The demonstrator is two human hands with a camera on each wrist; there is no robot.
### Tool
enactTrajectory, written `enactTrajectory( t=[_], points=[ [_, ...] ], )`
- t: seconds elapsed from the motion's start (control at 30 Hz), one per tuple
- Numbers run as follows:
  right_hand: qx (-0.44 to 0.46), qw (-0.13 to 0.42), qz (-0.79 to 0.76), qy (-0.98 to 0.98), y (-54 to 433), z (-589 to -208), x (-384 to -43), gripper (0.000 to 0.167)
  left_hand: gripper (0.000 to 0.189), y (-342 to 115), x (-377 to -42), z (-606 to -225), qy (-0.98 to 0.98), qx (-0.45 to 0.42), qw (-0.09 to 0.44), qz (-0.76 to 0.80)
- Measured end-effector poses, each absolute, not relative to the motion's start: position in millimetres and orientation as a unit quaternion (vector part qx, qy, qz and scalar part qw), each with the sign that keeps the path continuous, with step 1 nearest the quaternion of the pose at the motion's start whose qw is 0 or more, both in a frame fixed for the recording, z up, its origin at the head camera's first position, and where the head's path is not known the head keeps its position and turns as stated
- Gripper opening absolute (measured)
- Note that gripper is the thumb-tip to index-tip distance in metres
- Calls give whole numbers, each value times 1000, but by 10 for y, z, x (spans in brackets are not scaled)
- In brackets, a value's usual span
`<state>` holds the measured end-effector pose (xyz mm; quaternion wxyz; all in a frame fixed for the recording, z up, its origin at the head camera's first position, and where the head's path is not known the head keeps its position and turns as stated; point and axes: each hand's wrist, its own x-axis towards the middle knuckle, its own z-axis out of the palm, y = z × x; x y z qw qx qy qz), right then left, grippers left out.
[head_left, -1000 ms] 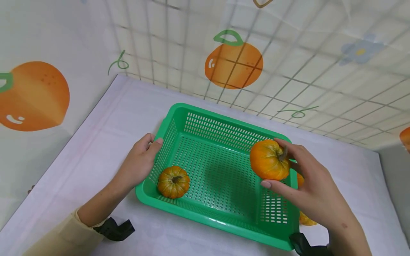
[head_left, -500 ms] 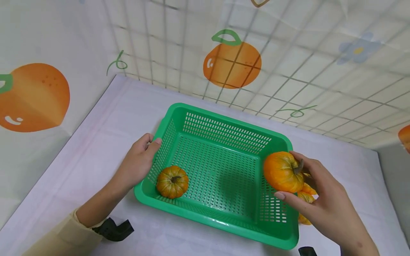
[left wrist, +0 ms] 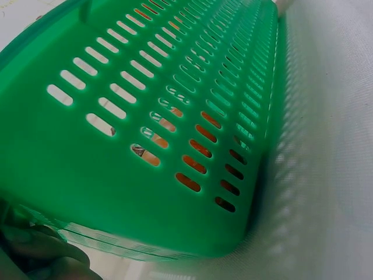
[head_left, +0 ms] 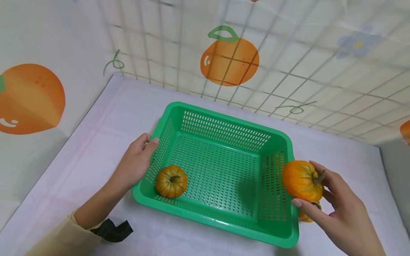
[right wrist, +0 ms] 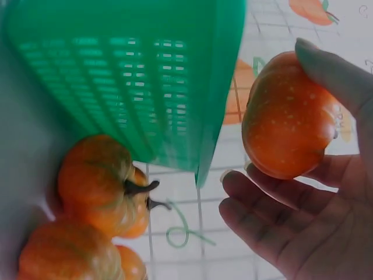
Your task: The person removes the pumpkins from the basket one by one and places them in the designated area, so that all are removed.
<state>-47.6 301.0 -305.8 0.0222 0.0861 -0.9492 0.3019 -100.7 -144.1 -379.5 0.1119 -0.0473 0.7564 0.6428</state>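
A green plastic basket [head_left: 208, 223] with slotted walls stands on the table. My left hand [head_left: 134, 163] grips its left rim, thumb on top; the curled fingers [left wrist: 44, 256] show at the lower left of the left wrist view. One small orange pumpkin [head_left: 171, 181] lies in the basket's near left corner. My right hand [head_left: 346, 209] holds another orange pumpkin [head_left: 301, 179] between thumb and fingers, raised at the basket's right rim. In the right wrist view this pumpkin is apart from the basket wall.
Several more pumpkins [right wrist: 96, 181] sit outside the basket along its right wall, mostly hidden under my right hand in the head view. A white cloth [head_left: 105, 117] covers the table. Behind stands a grid panel with a sheet printed with oranges [head_left: 229, 60].
My right hand has carried its pumpkin to the right, from over the basket's inside to its right rim. The left hand keeps its grip, and the basket and the pumpkin inside stay put.
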Motion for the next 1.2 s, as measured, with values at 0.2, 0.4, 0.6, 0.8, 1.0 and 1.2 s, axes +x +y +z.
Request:
enactTrajectory(
  t=[0.2,0.4,0.6,0.8,1.0,1.2],
  points=[
    [56,22,301,-952,3125,-3146,-436,91,40,-1442,-1007,-3804,755,-48,116,643],
    [19,25,280,-960,3184,-3269,-385,91,42,-1429,-1017,-3808,754,-46,119,644],
    [-1,29,284,-958,3236,-3321,-389,90,42,-1439,-1006,-3795,758,-51,119,639],
    [-35,9,261,-965,3309,-3337,-408,90,43,-1459,-997,-3790,757,-51,121,640],
    [-41,7,252,-967,3430,-3365,-387,91,42,-1441,-988,-3757,755,-50,127,642],
    [-80,-31,236,-968,3521,-3491,-447,94,44,-1452,-966,-3744,755,-65,135,639]
  ],
)
